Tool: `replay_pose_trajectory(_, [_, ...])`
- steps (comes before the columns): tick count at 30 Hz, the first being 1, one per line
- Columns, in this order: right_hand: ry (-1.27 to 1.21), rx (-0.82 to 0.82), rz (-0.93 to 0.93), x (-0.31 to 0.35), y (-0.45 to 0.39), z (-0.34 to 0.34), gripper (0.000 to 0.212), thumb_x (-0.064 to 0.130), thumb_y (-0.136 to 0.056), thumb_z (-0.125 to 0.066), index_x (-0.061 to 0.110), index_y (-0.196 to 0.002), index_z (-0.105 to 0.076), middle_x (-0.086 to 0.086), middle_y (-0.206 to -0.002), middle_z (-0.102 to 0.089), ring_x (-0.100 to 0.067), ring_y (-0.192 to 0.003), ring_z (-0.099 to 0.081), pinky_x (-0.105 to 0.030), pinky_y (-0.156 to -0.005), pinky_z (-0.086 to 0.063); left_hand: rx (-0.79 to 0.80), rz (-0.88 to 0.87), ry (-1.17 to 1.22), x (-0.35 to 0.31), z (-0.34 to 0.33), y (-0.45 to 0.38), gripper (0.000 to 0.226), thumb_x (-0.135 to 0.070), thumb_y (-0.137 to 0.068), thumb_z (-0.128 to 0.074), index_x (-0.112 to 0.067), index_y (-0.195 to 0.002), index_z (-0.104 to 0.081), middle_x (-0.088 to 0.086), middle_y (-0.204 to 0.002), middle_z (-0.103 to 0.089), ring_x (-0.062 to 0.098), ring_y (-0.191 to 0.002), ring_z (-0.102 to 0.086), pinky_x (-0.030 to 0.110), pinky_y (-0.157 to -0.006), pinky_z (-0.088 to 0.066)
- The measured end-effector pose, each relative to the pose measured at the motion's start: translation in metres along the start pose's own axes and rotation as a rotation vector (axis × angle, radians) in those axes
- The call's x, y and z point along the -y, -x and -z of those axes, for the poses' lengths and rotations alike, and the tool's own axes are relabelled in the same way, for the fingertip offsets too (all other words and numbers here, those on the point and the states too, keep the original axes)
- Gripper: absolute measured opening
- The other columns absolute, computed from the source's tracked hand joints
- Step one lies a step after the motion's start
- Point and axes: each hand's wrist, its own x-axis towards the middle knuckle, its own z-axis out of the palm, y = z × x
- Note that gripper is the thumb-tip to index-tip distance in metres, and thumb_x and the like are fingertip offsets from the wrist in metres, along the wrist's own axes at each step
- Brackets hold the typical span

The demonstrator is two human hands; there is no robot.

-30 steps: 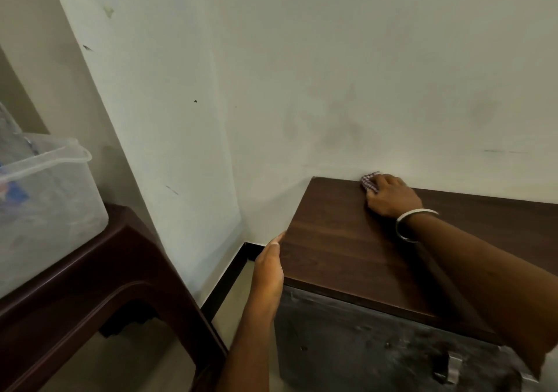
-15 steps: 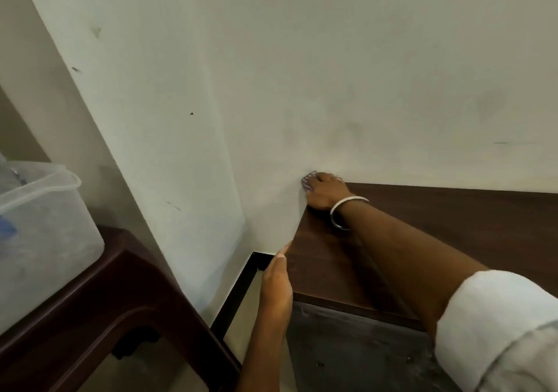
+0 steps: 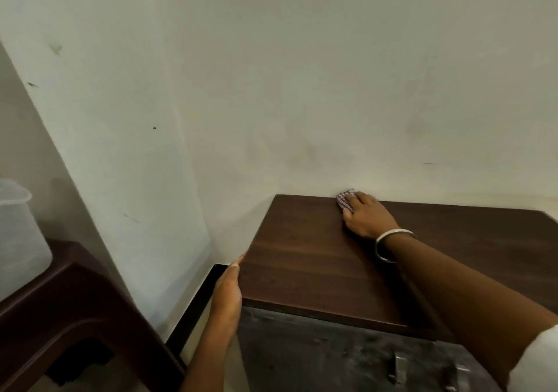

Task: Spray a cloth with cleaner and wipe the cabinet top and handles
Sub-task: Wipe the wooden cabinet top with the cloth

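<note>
- 1 cabinet top (image 3: 317, 267), brown wood; this is the landmark
- 2 hands: right hand (image 3: 367, 215) on the cabinet top at its back edge, left hand (image 3: 228, 292) against its left edge
- 1 cloth (image 3: 344, 199), checked, under the right hand
- 1 bangle (image 3: 389, 245), on the right wrist over the cabinet top
- 2 handles on the front below the cabinet top, probably: one handle (image 3: 398, 364) clear, the second cut off at the frame edge
- 1 dark stool (image 3: 69, 310), left of the cabinet top
- 1 clear plastic tub (image 3: 18, 234), on the stool
</note>
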Motion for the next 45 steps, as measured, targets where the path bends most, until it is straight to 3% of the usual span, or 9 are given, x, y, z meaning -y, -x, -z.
replay_pose_trajectory(3, [0.022, -0.032, -0.091, -0.053, 0.032, 0.021, 0.059, 0.039, -0.096, -0.033, 0.019, -0.151, -0.027, -0.006, -0.159, -0.022, -0.026, -0.146, -0.019, -0.04, -0.121, -0.015, 0.001, -0.018, 0.01, -0.004, -0.001, 0.006, 0.037, -0.019, -0.101, -0.037, -0.007, -0.127, -0.061, 0.016, -0.123, -0.063, 0.027, -0.106, -0.059, 0.032, -0.092, -0.044])
replay_pose_trajectory(6, [0.044, -0.059, -0.178, -0.104, 0.063, 0.042, 0.057, 0.038, -0.097, -0.033, 0.02, -0.151, -0.027, -0.005, -0.159, -0.023, -0.025, -0.147, -0.019, -0.039, -0.121, -0.011, 0.002, -0.047, 0.019, -0.006, -0.007, 0.015, 0.039, -0.017, -0.103, -0.034, -0.003, -0.132, -0.055, 0.018, -0.13, -0.058, 0.031, -0.118, -0.054, 0.032, -0.093, -0.04])
replay_pose_trajectory(10, [0.062, -0.069, -0.291, -0.159, 0.102, 0.065, 0.057, 0.037, -0.097, -0.034, 0.021, -0.152, -0.026, -0.005, -0.16, -0.02, -0.024, -0.148, -0.016, -0.038, -0.122, -0.006, -0.016, -0.038, 0.017, -0.009, -0.01, 0.023, 0.039, -0.019, -0.103, -0.034, -0.002, -0.133, -0.053, 0.02, -0.134, -0.055, 0.027, -0.109, -0.053, 0.032, -0.091, -0.038])
replay_pose_trajectory(20, [0.057, -0.171, -0.5, -0.226, 0.175, 0.095, 0.055, 0.041, -0.094, -0.038, 0.029, -0.148, -0.035, -0.003, -0.158, -0.027, -0.027, -0.144, -0.024, -0.042, -0.12, -0.017, -0.044, -0.024, -0.063, -0.011, -0.01, 0.024, 0.04, -0.02, -0.103, -0.036, 0.0, -0.131, -0.055, 0.019, -0.133, -0.055, 0.033, -0.125, -0.049, 0.03, -0.091, -0.035])
replay_pose_trajectory(28, [0.091, -0.151, -0.407, -0.168, 0.188, 0.083, 0.053, 0.037, -0.096, -0.039, 0.027, -0.148, -0.033, -0.004, -0.159, -0.024, -0.027, -0.147, -0.019, -0.039, -0.122, -0.007, -0.091, 0.036, -0.13, -0.012, -0.01, 0.02, 0.04, -0.024, -0.1, -0.04, 0.004, -0.123, -0.057, 0.019, -0.117, -0.058, 0.034, -0.11, -0.055, 0.032, -0.084, -0.037])
replay_pose_trajectory(31, [0.08, -0.146, -0.32, -0.131, 0.194, 0.074, 0.054, 0.038, -0.096, -0.039, 0.027, -0.148, -0.034, -0.004, -0.159, -0.025, -0.026, -0.146, -0.02, -0.04, -0.122, -0.009, -0.105, 0.063, -0.2, -0.006, -0.005, 0.007, 0.047, -0.033, -0.098, -0.04, 0.003, -0.122, -0.059, 0.021, -0.124, -0.059, 0.038, -0.111, -0.056, 0.04, -0.092, -0.044])
replay_pose_trajectory(35, [0.066, -0.123, -0.199, -0.073, 0.204, 0.059, 0.057, 0.045, -0.096, -0.039, 0.027, -0.149, -0.031, -0.003, -0.159, -0.024, -0.025, -0.147, -0.018, -0.042, -0.121, -0.012, -0.13, 0.064, -0.25, -0.005, -0.003, 0.008, 0.052, -0.035, -0.099, -0.037, 0.004, -0.129, -0.053, 0.026, -0.134, -0.052, 0.041, -0.119, -0.051, 0.043, -0.101, -0.041])
replay_pose_trajectory(45, [0.014, 0.08, 0.047, 0.052, 0.219, 0.029, 0.093, 0.075, -0.082, -0.043, 0.03, -0.154, -0.008, 0.0, -0.163, 0.0, -0.025, -0.15, 0.005, -0.045, -0.122, -0.001, -0.181, 0.087, -0.338, 0.001, 0.0, 0.04, 0.062, -0.042, -0.103, -0.023, 0.006, -0.133, -0.049, 0.027, -0.14, -0.047, 0.042, -0.127, -0.046, 0.042, -0.105, -0.035])
